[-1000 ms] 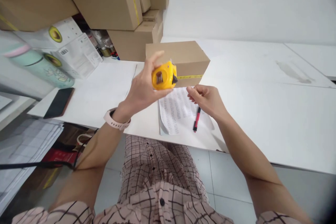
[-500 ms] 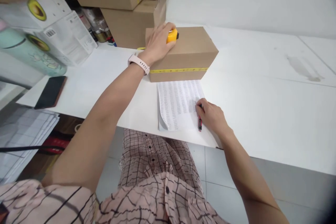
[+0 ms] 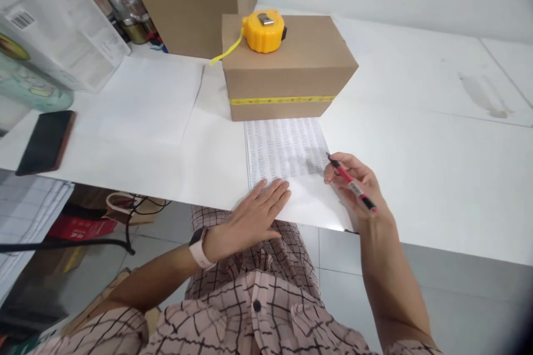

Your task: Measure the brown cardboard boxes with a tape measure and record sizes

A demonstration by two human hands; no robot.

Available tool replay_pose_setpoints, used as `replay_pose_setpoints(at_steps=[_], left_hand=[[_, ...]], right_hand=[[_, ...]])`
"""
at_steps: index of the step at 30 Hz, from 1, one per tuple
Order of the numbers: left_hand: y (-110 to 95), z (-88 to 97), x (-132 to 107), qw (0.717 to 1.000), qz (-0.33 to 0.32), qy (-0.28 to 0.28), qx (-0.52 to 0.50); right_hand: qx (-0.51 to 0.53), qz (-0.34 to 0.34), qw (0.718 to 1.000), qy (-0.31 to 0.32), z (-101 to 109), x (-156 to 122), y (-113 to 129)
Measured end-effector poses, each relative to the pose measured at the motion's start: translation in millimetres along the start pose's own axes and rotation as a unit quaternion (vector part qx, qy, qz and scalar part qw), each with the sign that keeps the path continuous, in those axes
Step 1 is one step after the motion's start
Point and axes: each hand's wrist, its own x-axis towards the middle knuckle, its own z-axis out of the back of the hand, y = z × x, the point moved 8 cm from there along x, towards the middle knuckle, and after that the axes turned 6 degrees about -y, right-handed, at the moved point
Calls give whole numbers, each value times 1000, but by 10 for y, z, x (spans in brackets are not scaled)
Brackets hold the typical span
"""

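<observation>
My right hand point(image 3: 360, 186) holds a red and black pen point(image 3: 347, 178), its tip pointing up and left by the right edge of the printed sheets point(image 3: 283, 147). My left hand point(image 3: 258, 208) lies flat with fingers stretched out over the bottom edge of those sheets, a pink-strapped watch on its wrist. Behind the papers stands a brown cardboard box point(image 3: 287, 83) with a yellow tape strip along its front, covering the sheets' far end. On top of the box rests a yellow tape measure point(image 3: 264, 32), a short length of its blade hanging out to the left.
Larger cardboard boxes point(image 3: 191, 11) are stacked at the back left. Further left are white cartons point(image 3: 70, 33), a mint bottle point(image 3: 37, 86) and a dark phone point(image 3: 46, 142). A blank white paper point(image 3: 154, 94) lies left of the box. The table's front edge runs close to my body.
My left hand has let go of the tape measure and come down to the sheets' near edge. The pen has been lifted and turned in my right hand.
</observation>
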Motion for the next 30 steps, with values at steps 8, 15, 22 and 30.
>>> replay_pose_setpoints(at_steps=[8, 15, 22, 30], left_hand=[[7, 48, -6, 989, 48, -132, 39], [25, 128, -42, 981, 62, -183, 6], [33, 122, -43, 984, 66, -163, -9], [40, 122, -40, 984, 72, -163, -25]], right_hand=[[-72, -16, 997, -33, -670, -165, -362], [-128, -1, 990, -59, -700, -191, -394], [-227, 48, 968, -91, -662, -142, -265], [-258, 77, 956, -119, -592, -143, -256]])
